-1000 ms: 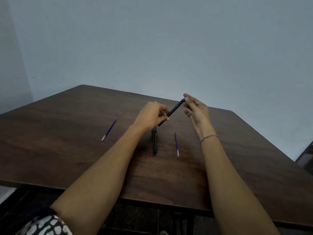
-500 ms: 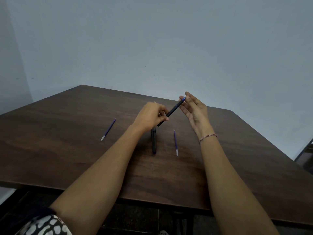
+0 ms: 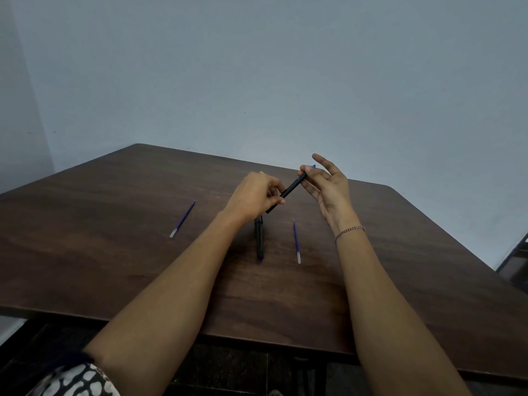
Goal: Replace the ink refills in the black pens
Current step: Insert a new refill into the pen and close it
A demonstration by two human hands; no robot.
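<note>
Near edge: patterned black-and-white sleeve at lower left, both bare forearms reaching over dark wooden table. Thread bracelet on right wrist. On table, counted: 2 blue refills, 1 black pen. Left refill lying well apart to the left; right refill just beside lying pen, whose far end is hidden under left wrist. Above those: second black pen, held off the table, tilted up to the right, blue tip exposed at far end. Left hand closed on lower end; right hand mostly spread, only fingertips pinching upper end. Plain grey wall behind.
</note>
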